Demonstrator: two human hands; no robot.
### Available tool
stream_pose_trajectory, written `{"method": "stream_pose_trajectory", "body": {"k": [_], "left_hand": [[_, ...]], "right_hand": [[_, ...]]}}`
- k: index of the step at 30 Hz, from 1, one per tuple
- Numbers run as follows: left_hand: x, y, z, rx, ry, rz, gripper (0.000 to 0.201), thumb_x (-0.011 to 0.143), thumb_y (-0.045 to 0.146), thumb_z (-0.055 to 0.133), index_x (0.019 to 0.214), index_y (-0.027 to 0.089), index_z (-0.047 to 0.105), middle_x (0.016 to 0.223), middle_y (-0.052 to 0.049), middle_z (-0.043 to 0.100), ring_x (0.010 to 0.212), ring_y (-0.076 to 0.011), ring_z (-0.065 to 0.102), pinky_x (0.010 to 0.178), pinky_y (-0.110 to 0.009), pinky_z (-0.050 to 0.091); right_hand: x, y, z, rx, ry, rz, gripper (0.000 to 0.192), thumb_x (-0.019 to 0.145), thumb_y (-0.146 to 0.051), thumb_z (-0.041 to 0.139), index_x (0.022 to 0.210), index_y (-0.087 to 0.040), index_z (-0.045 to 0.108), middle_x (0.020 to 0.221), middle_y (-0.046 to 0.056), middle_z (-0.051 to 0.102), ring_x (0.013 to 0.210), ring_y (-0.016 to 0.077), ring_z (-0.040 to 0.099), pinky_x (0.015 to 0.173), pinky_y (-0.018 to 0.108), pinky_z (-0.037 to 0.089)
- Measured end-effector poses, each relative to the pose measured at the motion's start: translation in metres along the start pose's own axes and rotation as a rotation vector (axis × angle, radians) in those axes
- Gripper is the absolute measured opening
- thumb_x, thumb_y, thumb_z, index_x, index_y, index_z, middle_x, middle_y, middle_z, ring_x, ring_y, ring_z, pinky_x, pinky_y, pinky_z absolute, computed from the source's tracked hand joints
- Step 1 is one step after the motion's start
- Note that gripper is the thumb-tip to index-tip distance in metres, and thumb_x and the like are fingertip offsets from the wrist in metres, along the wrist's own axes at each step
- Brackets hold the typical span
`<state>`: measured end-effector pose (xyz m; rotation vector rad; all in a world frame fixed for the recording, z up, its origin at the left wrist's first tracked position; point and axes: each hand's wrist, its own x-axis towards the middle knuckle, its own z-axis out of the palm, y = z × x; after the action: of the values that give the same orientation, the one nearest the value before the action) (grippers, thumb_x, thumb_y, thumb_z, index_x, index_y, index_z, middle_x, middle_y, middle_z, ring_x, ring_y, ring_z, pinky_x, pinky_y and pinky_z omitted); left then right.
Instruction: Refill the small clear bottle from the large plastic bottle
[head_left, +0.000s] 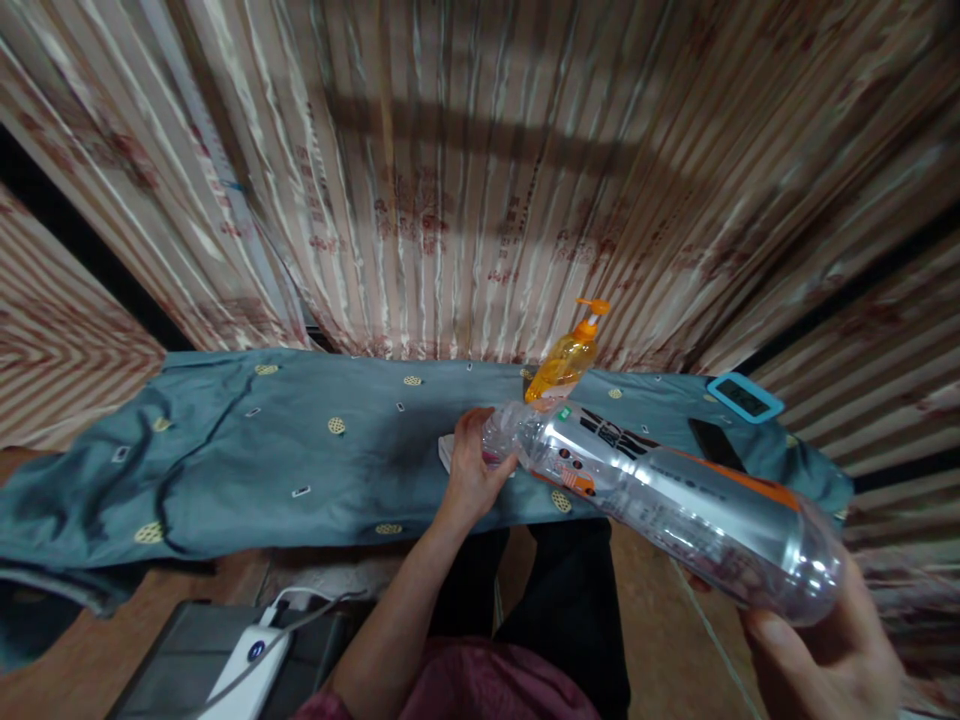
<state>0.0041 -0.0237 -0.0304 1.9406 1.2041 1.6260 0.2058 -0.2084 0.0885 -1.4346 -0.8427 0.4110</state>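
The empty bottle (660, 500) lies almost level above the near edge of the surface (262, 450), its base gripped in the right hand (825, 650), its neck end held by the left hand (472, 465).

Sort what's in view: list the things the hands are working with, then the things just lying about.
In hand:
- clear plastic bottle, base held by the right hand
- its neck end, gripped by the left hand

Lying about:
- orange pump dispenser
- teal-framed device
- black phone
- white power bank
- blue-grey cloth
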Motion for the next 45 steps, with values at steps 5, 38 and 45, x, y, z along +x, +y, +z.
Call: {"method": "stream_pose_trajectory", "body": {"k": [5, 38, 45], "left_hand": [[0.0, -0.001, 0.001, -0.015, 0.016, 0.015, 0.059, 0.081, 0.028, 0.079, 0.132, 0.02, 0.049, 0.128, -0.013, 0.06, 0.121, -0.0313, 0.061, 0.103, -0.05, 0.053], [-0.001, 0.0, 0.001, -0.039, 0.02, -0.007, 0.06, 0.079, 0.025, 0.079, 0.132, 0.023, 0.051, 0.129, -0.012, 0.061, 0.122, -0.0313, 0.061, 0.104, -0.051, 0.053], [-0.001, 0.0, 0.001, -0.01, 0.016, -0.005, 0.059, 0.081, 0.029, 0.08, 0.131, 0.02, 0.051, 0.128, -0.012, 0.061, 0.121, -0.0304, 0.062, 0.103, -0.049, 0.053]], "right_hand": [[-0.001, -0.007, 0.006, -0.087, 0.065, 0.007, 0.097, 0.062, -0.061, 0.089, 0.146, -0.029, 0.055, 0.154, 0.003, 0.053, 0.149, 0.0409, 0.036, 0.128, 0.061, 0.017], [-0.009, -0.025, 0.014, -0.021, 0.006, 0.048, 0.104, 0.065, -0.064, 0.086, 0.153, -0.026, 0.046, 0.159, 0.008, 0.046, 0.151, 0.0392, 0.033, 0.128, 0.06, 0.017], [-0.004, -0.016, 0.008, -0.043, 0.007, 0.023, 0.097, 0.066, -0.063, 0.086, 0.149, -0.027, 0.051, 0.157, 0.007, 0.048, 0.15, 0.0404, 0.035, 0.127, 0.062, 0.019]]}}
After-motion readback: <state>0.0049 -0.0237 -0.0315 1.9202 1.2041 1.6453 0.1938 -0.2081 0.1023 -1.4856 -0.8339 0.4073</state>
